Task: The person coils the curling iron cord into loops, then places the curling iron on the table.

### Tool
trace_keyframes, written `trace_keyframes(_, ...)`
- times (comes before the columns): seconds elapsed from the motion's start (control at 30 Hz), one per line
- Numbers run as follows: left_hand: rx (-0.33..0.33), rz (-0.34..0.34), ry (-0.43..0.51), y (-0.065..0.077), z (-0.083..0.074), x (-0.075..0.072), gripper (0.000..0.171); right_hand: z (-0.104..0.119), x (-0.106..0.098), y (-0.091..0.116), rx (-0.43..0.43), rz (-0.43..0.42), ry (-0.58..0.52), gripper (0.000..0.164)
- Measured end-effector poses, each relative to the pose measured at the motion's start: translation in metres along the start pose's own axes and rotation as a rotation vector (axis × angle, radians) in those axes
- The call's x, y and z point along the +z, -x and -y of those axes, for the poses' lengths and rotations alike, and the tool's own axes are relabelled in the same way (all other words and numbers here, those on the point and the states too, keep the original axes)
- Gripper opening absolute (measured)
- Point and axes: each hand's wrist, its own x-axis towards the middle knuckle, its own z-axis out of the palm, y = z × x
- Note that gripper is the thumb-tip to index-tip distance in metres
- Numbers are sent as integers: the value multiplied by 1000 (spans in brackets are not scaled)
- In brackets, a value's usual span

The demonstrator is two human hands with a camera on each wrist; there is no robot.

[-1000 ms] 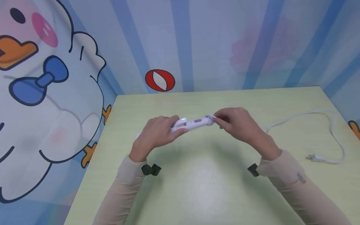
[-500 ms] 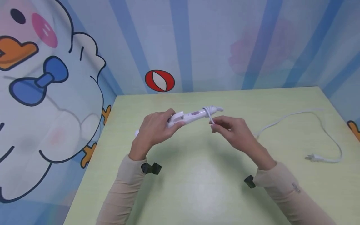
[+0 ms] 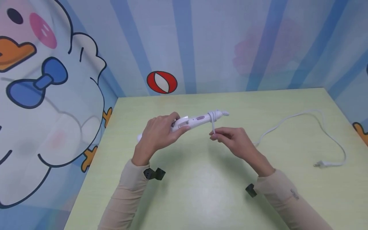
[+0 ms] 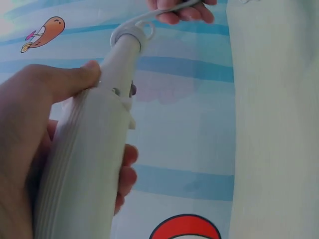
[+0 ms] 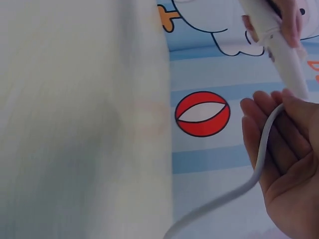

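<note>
Long white plastic stick-shaped tool [image 3: 195, 121] held up over pale yellow-green counter [image 3: 198, 188] by left hand [image 3: 159, 132] — fingers curled round it. Thin bendy white cord [image 3: 212, 116] wrapped round tool near right end, pinched by right hand [image 3: 232, 140] — other fingers loosely bent. More cord laid on counter at right, with small white plug [image 3: 322, 164].

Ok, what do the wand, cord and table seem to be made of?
Wand: likely hard plastic, satin white, judging by its fine ridges and soft sheen.
Cord: probably a plastic or rubber sheath, matte whitish, bending in smooth curves.
Table: perhaps laminate or wood, pale and smooth with soft glare; can't tell which.
</note>
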Motion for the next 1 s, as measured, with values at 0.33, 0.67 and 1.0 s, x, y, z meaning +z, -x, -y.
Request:
trace_keyframes(0.33,-1,88,100,1,-9,-2,44,-14,0,-5,23,43,-97,19)
trace_keyframes(0.67,112,176,220,2,-9,-5,41,-20,-22,-11,-117,-134,315,10)
trace_keyframes(1.0,207,297,193,8,-13,-8,39,-18,-43,-22,-302,-2,333,19)
